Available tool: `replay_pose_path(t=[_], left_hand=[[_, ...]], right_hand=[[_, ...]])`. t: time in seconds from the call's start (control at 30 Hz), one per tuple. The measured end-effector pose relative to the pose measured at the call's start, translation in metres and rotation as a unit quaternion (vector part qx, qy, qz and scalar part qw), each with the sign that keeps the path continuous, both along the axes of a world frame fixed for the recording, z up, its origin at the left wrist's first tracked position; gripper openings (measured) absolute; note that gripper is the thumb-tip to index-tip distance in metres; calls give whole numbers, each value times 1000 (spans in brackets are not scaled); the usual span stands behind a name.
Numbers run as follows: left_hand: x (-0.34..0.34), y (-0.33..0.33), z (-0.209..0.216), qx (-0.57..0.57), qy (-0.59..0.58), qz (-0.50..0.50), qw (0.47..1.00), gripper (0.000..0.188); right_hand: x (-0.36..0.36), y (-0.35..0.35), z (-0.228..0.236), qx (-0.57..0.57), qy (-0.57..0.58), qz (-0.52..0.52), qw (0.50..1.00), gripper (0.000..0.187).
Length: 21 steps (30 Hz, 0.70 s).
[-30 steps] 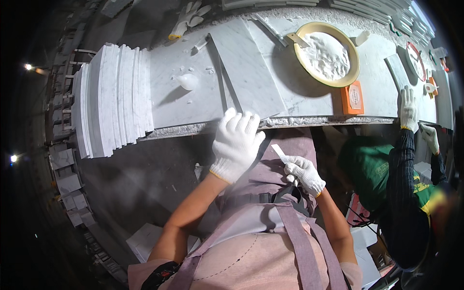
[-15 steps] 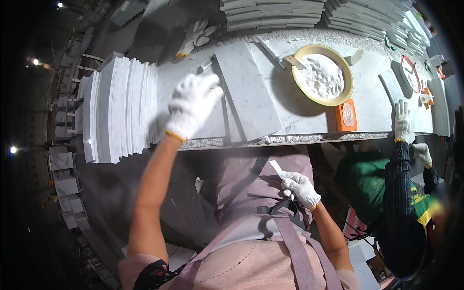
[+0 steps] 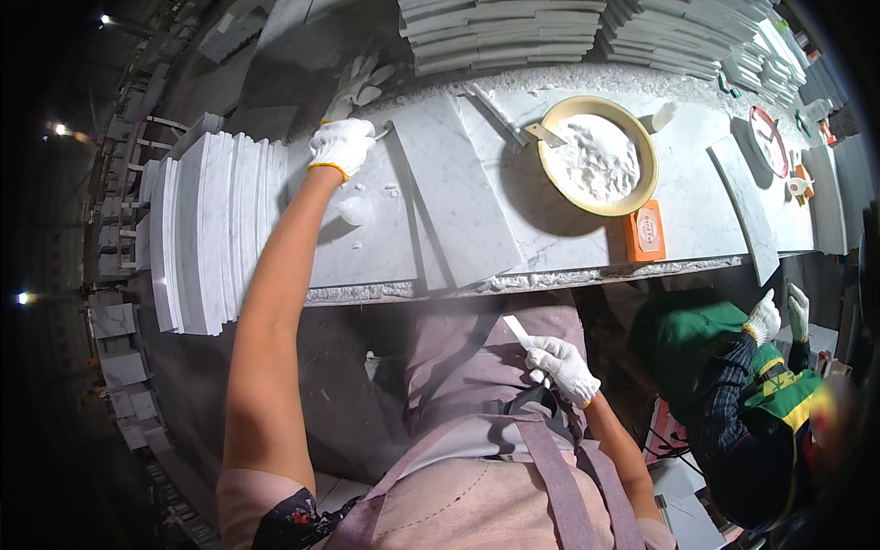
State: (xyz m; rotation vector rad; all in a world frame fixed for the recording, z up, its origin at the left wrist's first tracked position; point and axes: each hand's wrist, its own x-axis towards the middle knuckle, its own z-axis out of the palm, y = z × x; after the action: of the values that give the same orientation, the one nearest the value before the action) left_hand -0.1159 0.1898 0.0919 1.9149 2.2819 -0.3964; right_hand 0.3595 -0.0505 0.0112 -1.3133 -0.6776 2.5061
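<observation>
My left hand (image 3: 341, 147), in a white knitted glove, reaches to the far side of the bench, beside a loose glove (image 3: 357, 87). Its fingers are curled at the end of a small light-coloured tool (image 3: 381, 133); the grip itself is hidden. Below it, a white blob (image 3: 351, 212) and small crumbs lie on a pale marble slab (image 3: 376, 252). Another marble slab (image 3: 454, 188) rests at an angle to the right. Held low before my lap, my gloved right hand (image 3: 561, 367) pinches a flat white strip like a scraper blade (image 3: 517, 331).
A yellow-rimmed bowl (image 3: 547, 174) of white paste holds a putty knife (image 3: 544, 135). Beside it are an orange box (image 3: 644, 232) and a metal bar (image 3: 498, 114). Slabs stand upright at left (image 3: 206, 229) and lie stacked behind (image 3: 500, 37). A co-worker (image 3: 697, 330) sits at right near a narrow slab (image 3: 744, 206).
My left hand has moved away from me to the small tool, uncovering the white blob. The co-worker's hands have drawn back from the bench, and the narrow slab now overhangs its edge.
</observation>
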Motion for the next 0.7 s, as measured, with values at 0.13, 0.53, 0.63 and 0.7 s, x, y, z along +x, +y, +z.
replay_pose_path(t=[0.13,0.53,0.63,0.7], left_hand=[[6,-5,25,90,-56,24,994,32],[136,-161,8,254,-202,-170,930,29],[163,-186,-6,217,-100,-180,954,25],[176,-196,-10,222,-25,-245,943,25]], right_hand=[[-1,3,0,-27,5,-35,999,34],[5,0,-11,-11,6,-18,1000,33],[5,-2,-10,-2,3,-14,1000,33],[5,-3,-9,-9,5,-20,1000,33]])
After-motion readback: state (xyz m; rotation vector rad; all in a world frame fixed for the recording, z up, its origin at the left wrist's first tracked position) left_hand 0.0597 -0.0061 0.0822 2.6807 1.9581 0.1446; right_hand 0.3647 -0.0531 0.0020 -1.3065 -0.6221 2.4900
